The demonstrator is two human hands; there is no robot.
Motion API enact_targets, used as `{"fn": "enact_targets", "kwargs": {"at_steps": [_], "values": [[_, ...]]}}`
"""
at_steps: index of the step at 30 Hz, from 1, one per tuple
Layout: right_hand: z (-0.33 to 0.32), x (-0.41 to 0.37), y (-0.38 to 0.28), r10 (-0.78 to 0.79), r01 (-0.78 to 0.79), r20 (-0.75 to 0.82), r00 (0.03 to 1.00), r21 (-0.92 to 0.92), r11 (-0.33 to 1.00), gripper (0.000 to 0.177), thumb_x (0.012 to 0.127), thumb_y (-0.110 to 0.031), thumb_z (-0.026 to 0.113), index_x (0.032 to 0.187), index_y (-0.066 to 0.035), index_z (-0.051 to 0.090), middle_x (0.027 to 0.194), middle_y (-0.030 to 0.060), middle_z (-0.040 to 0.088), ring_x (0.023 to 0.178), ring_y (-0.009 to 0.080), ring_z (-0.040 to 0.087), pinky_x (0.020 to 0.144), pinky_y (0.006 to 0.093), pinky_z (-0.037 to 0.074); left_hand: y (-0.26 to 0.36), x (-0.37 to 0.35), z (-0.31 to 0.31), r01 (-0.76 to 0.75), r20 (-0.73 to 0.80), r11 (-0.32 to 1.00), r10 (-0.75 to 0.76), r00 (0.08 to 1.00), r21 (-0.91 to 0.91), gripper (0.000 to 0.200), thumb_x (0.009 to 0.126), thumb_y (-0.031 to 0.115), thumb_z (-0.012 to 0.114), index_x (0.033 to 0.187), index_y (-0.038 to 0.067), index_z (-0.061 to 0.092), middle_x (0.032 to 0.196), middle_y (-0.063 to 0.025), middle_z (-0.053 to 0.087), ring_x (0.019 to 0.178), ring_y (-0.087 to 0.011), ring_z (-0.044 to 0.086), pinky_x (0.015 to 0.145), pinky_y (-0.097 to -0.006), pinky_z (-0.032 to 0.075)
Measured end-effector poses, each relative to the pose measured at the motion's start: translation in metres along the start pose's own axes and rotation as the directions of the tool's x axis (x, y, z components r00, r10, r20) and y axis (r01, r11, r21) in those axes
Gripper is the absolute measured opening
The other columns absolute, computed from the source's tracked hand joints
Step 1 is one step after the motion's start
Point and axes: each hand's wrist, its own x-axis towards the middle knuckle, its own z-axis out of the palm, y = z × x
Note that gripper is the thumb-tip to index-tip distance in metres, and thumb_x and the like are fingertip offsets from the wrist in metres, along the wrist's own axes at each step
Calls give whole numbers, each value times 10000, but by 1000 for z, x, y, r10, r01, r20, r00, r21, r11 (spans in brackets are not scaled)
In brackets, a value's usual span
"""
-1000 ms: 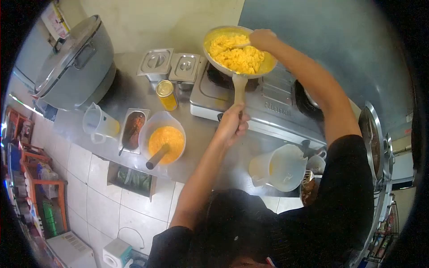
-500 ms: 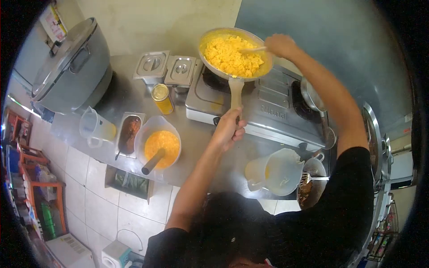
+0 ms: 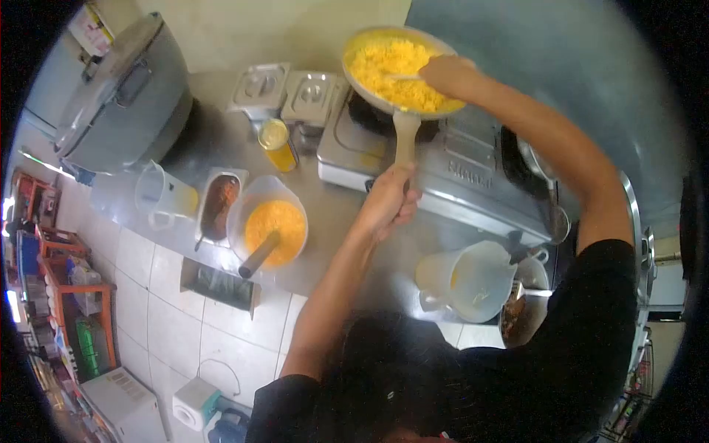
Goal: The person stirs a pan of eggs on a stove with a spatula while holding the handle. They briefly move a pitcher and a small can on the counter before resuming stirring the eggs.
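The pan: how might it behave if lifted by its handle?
The pan would probably feel front-heavy, since yellow food fills it beyond a long handle. The food looks loose and crumbly, so tilting might spill some.

We Grip and Reach Forward

Our bare left hand [image 3: 388, 198] clenches, fingers curled in, at the end of our slanting left forearm [image 3: 334, 295]. Our right elbow [image 3: 602, 188] bends out wide, turning our right forearm [image 3: 543, 131] inward; our bare right hand [image 3: 449, 76], farther ahead, shows its back, fingers mostly hidden.
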Motion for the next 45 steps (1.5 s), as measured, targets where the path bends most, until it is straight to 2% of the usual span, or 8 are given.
{"fn": "enact_targets", "kwargs": {"at_steps": [10, 13, 16, 19, 22, 32, 38, 45], "values": [[9, 2, 88, 190, -189, 24, 982, 276, 942, 227, 789, -238, 537, 805, -65, 682, 757, 121, 661, 669, 306, 628, 606, 415, 486, -5, 1, -3, 10, 24, 999, -9, 1000, -39, 406, 914, 305, 410, 1250, 80, 370, 627, 24, 398, 459, -55, 324, 385, -195, 229], [-12, -7, 95, 309, -273, 102, 946, -267, 924, 233, 801, -270, 537, 814, -87, 680, 745, 114, 653, 641, 276, 604, 594, 414, 472, -3, 6, -1, 4, -11, 997, -5, 1000, -74, 407, 905, 302, 421, 1239, 73, 379, 645, 15, 419, 482, -71, 371, 405, -215, 268], [-23, -26, 80, 512, -515, 296, 806, -76, 854, 246, 842, -201, 504, 780, -10, 645, 841, 172, 647, 758, 314, 640, 644, 416, 514, -5, 21, -3, -7, -17, 984, 4, 1000, -176, 380, 906, 296, 415, 1204, 61, 397, 663, 8, 431, 493, -80, 391, 422, -231, 294], [-3, -31, 76, 461, -495, 429, 777, -37, 868, 261, 856, -214, 498, 833, 0, 647, 862, 197, 644, 777, 337, 638, 663, 444, 508, -4, 19, -3, -25, 29, 984, 30, 999, -177, 343, 921, 295, 395, 1165, 55, 411, 662, 9, 419, 486, -78, 378, 428, -234, 303], [17, -35, 82, 327, -321, 110, 939, -67, 945, 269, 852, -228, 508, 900, 0, 642, 881, 198, 643, 803, 357, 634, 683, 472, 499, -1, 17, 1, -34, 3, 979, 35, 999, -199, 324, 935, 310, 382, 1141, 63, 415, 653, 12, 404, 480, -74, 362, 426, -232, 305], [69, 54, 61, 460, -460, 28, 887, 126, 879, 354, 880, -316, 451, 1054, -49, 607, 1053, 159, 610, 949, 314, 603, 793, 468, 469, 4, 21, -6, 16, 27, 998, -14, 1000, -55, 305, 939, 307, 399, 1144, 82, 401, 610, 20, 388, 417, -78, 345, 360, -241, 298], [46, 73, 106, 86, -87, -223, 971, 4, 996, 288, 882, -315, 441, 990, -132, 635, 909, 104, 650, 817, 312, 631, 698, 439, 505, 6, 20, -10, 53, 42, 998, -54, 998, 21, 348, 936, 320, 400, 1193, 86, 382, 598, 18, 381, 411, -84, 345, 361, -248, 305], [-29, 67, 58, -12, 9, -62, 998, -47, 999, 294, 826, -346, 519, 899, -93, 652, 814, 146, 643, 720, 289, 602, 631, 417, 478, 9, 18, -7, 83, 20, 996, -83, 996, 22, 372, 937, 318, 399, 1221, 80, 374, 587, 22, 370, 405, -84, 337, 361, -257, 308]]}}
